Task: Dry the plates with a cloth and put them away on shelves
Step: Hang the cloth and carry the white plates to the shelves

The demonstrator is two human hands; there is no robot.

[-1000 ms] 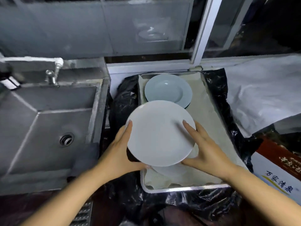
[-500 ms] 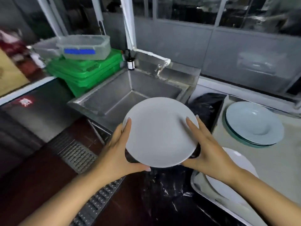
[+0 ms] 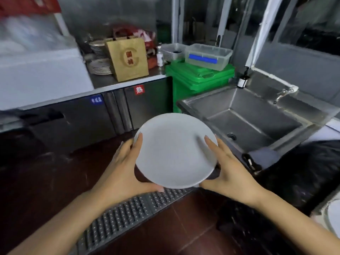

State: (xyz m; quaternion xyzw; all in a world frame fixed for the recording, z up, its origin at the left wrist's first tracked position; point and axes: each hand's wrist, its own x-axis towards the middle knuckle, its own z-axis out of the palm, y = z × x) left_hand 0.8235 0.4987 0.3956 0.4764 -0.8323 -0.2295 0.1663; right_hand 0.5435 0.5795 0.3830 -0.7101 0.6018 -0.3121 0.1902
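Single head-worn wide-angle view, looking forward and down from the person's own eye level. Both forearms enter from the near bottom edge; the left hand (image 3: pixel 121 173) and right hand (image 3: pixel 230 173) sit close to the lens at frame centre with the white plate (image 3: pixel 174 151) between them. Floor grate (image 3: pixel 128 214) lies near, below the hands. The sink (image 3: pixel 257 118) falls right, the steel surface (image 3: pixel 128 80) far left. Edges bend from lens distortion. No second view to overlap.

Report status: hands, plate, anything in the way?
Left hand and right hand grip white plate by opposite rims. Plate held over floor, beside sink. Nothing blocking ahead.
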